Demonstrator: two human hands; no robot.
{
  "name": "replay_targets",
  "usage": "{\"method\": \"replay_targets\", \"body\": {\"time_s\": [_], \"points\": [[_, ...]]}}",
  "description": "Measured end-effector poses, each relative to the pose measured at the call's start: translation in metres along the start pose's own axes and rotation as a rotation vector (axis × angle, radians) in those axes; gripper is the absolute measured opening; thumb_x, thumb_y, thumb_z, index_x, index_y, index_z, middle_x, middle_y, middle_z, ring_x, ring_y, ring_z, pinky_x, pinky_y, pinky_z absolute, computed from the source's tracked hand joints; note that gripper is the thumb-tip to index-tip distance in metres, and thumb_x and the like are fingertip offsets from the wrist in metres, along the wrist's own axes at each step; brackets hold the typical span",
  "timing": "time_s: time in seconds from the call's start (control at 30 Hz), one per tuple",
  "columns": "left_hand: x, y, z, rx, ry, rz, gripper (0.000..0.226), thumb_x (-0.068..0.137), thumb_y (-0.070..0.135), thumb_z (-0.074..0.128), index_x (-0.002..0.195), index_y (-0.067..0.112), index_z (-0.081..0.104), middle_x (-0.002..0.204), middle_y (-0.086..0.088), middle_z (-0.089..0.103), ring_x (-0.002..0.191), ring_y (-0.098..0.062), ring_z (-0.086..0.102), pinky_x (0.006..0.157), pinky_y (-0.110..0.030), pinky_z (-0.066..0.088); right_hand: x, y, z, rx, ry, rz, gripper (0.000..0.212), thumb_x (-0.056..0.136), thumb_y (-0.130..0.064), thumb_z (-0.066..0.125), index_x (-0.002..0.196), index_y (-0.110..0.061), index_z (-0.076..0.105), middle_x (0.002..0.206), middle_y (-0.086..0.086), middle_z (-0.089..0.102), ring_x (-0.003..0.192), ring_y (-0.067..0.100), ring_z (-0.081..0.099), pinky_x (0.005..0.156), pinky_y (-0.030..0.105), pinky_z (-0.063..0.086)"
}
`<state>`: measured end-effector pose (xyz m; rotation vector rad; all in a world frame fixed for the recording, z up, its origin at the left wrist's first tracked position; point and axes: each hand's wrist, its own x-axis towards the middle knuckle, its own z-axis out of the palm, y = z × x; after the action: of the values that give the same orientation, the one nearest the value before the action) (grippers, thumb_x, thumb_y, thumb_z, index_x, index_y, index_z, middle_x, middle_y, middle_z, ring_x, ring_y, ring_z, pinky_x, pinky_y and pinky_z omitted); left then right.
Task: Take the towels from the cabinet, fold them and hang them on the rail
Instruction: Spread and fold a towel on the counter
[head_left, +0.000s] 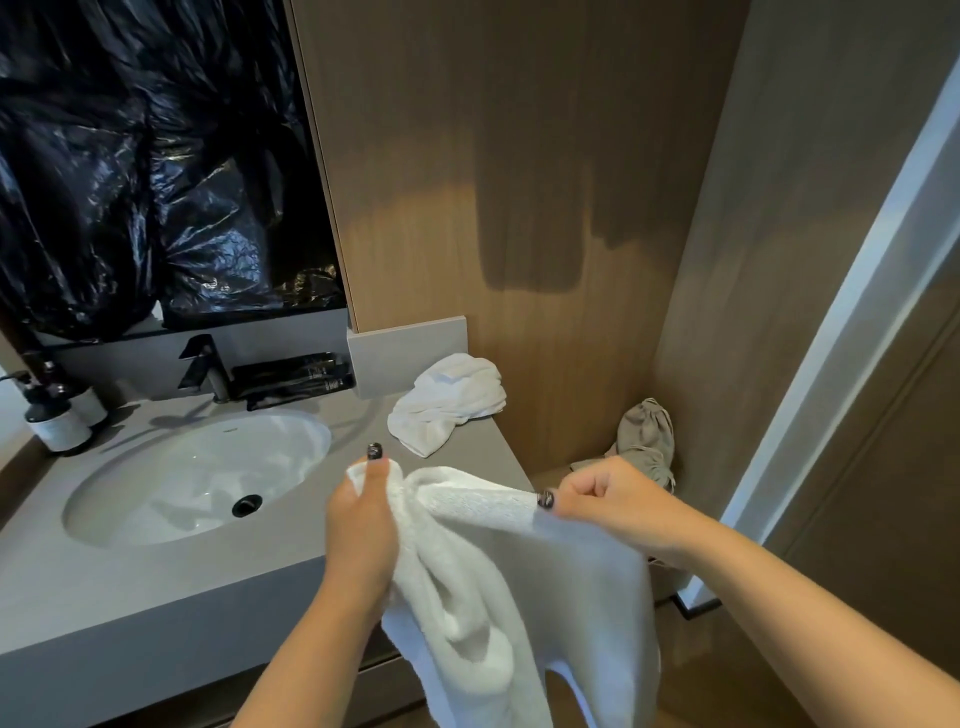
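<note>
The white oval sink (197, 478) set into the grey desk (104, 582) holds nothing but its dark drain plug (247, 505). A black faucet (205, 370) stands behind it, with a dark tray of toiletry tubes (296, 375) to its right and two pump bottles (57, 410) at the far left. Black plastic sheeting (156, 156) covers the wall area above.

A white towel (519, 571) hangs in front of the desk's near right corner, held by its top edge; the edge runs taut between both hands while the rest drops in soft bunched folds below. A second white towel (448, 402) lies crumpled on the desk's back right corner, against the wooden wall. A beige drawstring bag (644, 441) sits on a lower ledge to the right.

The left hand (361, 525) has its grip clenched on the towel's left corner, thumb pointing up over the cloth. The right hand (613, 506) pinches the right corner, fingers curled in, thumb pressing sideways on the fabric.
</note>
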<state>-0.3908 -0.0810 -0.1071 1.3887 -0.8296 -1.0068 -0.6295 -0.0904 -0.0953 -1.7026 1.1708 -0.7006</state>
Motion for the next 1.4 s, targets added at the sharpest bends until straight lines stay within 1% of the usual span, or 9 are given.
{"method": "replay_targets", "body": {"time_s": [0.27, 0.4, 0.57, 0.63, 0.77, 0.9, 0.97, 1.27, 1.4], "points": [[0.023, 0.004, -0.041, 0.047, 0.206, 0.040, 0.036, 0.102, 0.029, 0.044, 0.069, 0.016, 0.042, 0.066, 0.000, 0.040, 0.062, -0.018, 0.037, 0.056, -0.032, 0.030, -0.002, -0.004, -0.036, -0.267, 0.111, -0.016, 0.034, 0.086, -0.029, 0.075, 0.068, -0.001, 0.066, 0.056, -0.006, 0.045, 0.052, 0.006, 0.037, 0.051, 0.020, 0.027], [0.022, -0.002, -0.050, 0.294, 0.199, 0.189, 0.039, 0.104, 0.026, 0.039, 0.068, 0.012, 0.038, 0.064, -0.004, 0.039, 0.061, -0.020, 0.035, 0.054, -0.034, 0.028, 0.000, -0.011, -0.037, -0.294, 0.170, -0.041, 0.024, 0.086, -0.027, 0.075, 0.065, -0.016, 0.070, 0.053, -0.011, 0.052, 0.051, 0.005, 0.042, 0.050, 0.019, 0.031], [0.016, 0.001, -0.043, 0.578, 0.098, 0.482, 0.033, 0.097, 0.029, 0.040, 0.065, 0.028, 0.042, 0.061, 0.006, 0.049, 0.061, -0.019, 0.044, 0.055, -0.033, 0.033, 0.007, -0.018, -0.024, -0.335, 0.120, -0.141, 0.009, 0.089, -0.017, 0.070, 0.092, -0.018, 0.079, 0.086, -0.012, 0.074, 0.083, 0.006, 0.066, 0.075, 0.031, 0.052], [0.010, 0.006, -0.036, 0.576, -0.008, 0.557, 0.028, 0.093, 0.040, 0.035, 0.091, 0.040, 0.063, 0.079, 0.018, 0.060, 0.074, -0.009, 0.053, 0.066, -0.020, 0.040, 0.010, -0.023, -0.016, -0.373, 0.071, -0.170, 0.011, 0.090, -0.019, 0.070, 0.096, -0.018, 0.079, 0.090, -0.012, 0.075, 0.088, 0.008, 0.067, 0.080, 0.036, 0.053], [-0.008, 0.006, -0.011, 0.535, -0.290, 0.613, 0.048, 0.091, 0.058, 0.031, 0.129, 0.043, 0.056, 0.108, 0.030, 0.062, 0.095, 0.011, 0.055, 0.077, -0.001, 0.037, 0.011, -0.037, 0.004, -0.423, -0.002, -0.228, 0.012, 0.089, -0.019, 0.069, 0.095, -0.017, 0.080, 0.086, -0.006, 0.076, 0.082, 0.013, 0.068, 0.074, 0.038, 0.053], [-0.020, -0.007, 0.009, 0.393, -0.450, 0.536, 0.040, 0.090, 0.063, 0.035, 0.094, 0.038, 0.066, 0.079, 0.014, 0.065, 0.071, -0.002, 0.057, 0.063, -0.019, 0.042, 0.006, -0.050, 0.015, -0.507, -0.052, -0.288, 0.012, 0.088, -0.024, 0.069, 0.091, -0.017, 0.079, 0.079, 0.000, 0.073, 0.071, 0.016, 0.061, 0.065, 0.035, 0.047], [-0.022, -0.009, 0.013, 0.366, -0.464, 0.512, 0.038, 0.091, 0.059, 0.038, 0.072, 0.029, 0.051, 0.060, 0.009, 0.049, 0.057, -0.007, 0.042, 0.056, -0.023, 0.035, 0.002, -0.052, 0.015, -0.554, -0.050, -0.281, 0.013, 0.087, -0.030, 0.071, 0.090, -0.019, 0.078, 0.077, -0.003, 0.072, 0.070, 0.013, 0.057, 0.061, 0.033, 0.044], [-0.016, -0.017, 0.019, 0.387, -0.227, 0.379, 0.037, 0.105, 0.024, 0.039, 0.076, 0.001, 0.047, 0.065, -0.006, 0.049, 0.061, -0.014, 0.042, 0.055, -0.025, 0.034, -0.017, -0.020, -0.004, -0.484, -0.039, -0.032, 0.038, 0.079, -0.043, 0.078, 0.068, -0.009, 0.065, 0.059, -0.004, 0.049, 0.055, 0.007, 0.039, 0.051, 0.021, 0.026], [-0.001, -0.015, 0.004, 0.404, -0.089, 0.307, 0.036, 0.103, 0.021, 0.038, 0.079, -0.003, 0.048, 0.070, -0.014, 0.051, 0.064, -0.021, 0.043, 0.058, -0.035, 0.034, -0.030, -0.007, -0.030, -0.463, 0.023, 0.051, 0.020, 0.084, -0.031, 0.077, 0.066, -0.032, 0.068, 0.057, -0.019, 0.058, 0.054, 0.001, 0.050, 0.050, 0.017, 0.034]]}}
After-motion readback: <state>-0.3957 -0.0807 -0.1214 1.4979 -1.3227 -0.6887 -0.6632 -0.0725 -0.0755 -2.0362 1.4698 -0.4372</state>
